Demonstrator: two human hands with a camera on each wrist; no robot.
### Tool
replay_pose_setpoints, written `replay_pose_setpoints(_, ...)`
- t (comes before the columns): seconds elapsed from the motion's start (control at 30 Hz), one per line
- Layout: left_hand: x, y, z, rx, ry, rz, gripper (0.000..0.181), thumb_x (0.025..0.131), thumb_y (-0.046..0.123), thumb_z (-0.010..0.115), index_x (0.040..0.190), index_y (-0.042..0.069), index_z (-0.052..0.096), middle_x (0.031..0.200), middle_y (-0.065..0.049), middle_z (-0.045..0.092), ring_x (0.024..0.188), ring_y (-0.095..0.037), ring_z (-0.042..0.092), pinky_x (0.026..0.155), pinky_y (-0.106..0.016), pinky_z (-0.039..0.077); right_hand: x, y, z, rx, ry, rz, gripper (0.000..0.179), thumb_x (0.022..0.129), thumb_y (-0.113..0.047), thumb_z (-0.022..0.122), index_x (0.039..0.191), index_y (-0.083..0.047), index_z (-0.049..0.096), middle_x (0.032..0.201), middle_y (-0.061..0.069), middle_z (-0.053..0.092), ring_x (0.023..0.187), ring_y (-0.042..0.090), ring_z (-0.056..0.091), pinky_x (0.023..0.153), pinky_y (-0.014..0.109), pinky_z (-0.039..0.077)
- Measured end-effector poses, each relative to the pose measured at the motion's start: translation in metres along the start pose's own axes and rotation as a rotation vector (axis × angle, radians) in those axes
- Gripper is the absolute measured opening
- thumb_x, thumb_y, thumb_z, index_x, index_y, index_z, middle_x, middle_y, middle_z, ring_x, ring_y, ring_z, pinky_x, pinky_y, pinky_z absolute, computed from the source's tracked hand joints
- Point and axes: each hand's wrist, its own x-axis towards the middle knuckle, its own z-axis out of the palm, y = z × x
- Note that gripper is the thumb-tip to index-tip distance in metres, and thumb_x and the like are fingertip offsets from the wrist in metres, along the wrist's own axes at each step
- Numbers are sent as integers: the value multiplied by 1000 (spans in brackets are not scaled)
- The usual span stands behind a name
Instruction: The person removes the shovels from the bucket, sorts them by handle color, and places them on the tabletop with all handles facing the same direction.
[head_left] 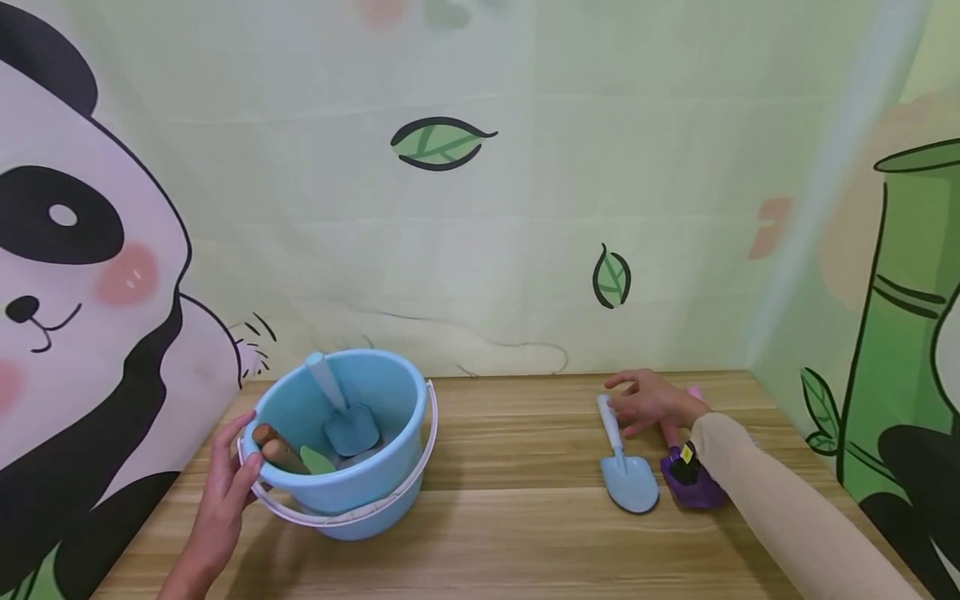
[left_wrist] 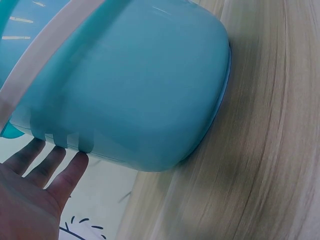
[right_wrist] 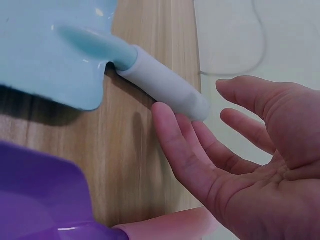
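A light blue bucket (head_left: 352, 487) with a white carrying handle (head_left: 431, 433) stands at the table's left. My left hand (head_left: 225, 475) rests against its left side, thumb at the rim; in the left wrist view, fairly straight fingers (left_wrist: 70, 175) touch the outer wall. Inside lie a blue toy shovel (head_left: 351, 429), brown handles (head_left: 277, 450) and a green piece (head_left: 317, 461). My right hand (head_left: 648, 400) hovers with parted fingers at the pale grip of another blue shovel (right_wrist: 165, 87). Beside that lies a purple shovel (right_wrist: 40, 190) with a pink handle, partly hidden under my forearm.
The wooden table (head_left: 510, 533) meets a printed cloth backdrop (head_left: 525, 208) along its back edge. A panda figure is printed at the left, bamboo (head_left: 900, 333) at the right. A black device (head_left: 684, 465) with a yellow mark sits at my right wrist.
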Motion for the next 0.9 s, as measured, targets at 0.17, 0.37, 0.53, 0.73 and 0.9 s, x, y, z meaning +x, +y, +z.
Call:
replay_pose_setpoints(0.17,0,1,0,1,3,-4,56,112,28,35,164,31,13,160,-16,21,135,-30,42,79,-25,52,-1,-1,0,0,2,5,52,102,-6,61,149,6,40,135,36,46,101,38,67,78,50,60)
replay_pose_setpoints(0.37,0,1,0,-2,-2,-16,56,112,28,34,164,32,11,160,-17,20,136,-41,38,80,-26,52,-2,-4,1,-53,13,20,51,102,-10,62,148,3,43,138,35,48,104,39,66,79,50,60)
replay_pose_setpoints(0.53,1,-2,1,3,-1,-14,56,113,27,34,164,31,12,159,-16,22,132,-23,43,80,-25,52,-2,-6,-1,-76,4,18,52,103,-11,62,148,3,42,137,34,50,105,39,64,81,51,59)
replay_pose_setpoints(0.73,1,-3,0,-1,4,-12,56,112,26,35,164,30,13,159,-14,22,133,-26,42,80,-26,52,-2,-14,-7,-135,2,-6,52,102,-14,64,147,0,43,134,34,52,106,39,63,80,50,59)
replay_pose_setpoints(0.9,-1,-1,0,-1,12,-5,56,112,26,35,164,30,14,157,-13,24,128,-9,43,80,-26,53,-4,-25,-8,-151,11,-33,56,100,-14,67,149,-3,41,131,33,54,104,41,63,80,54,59)
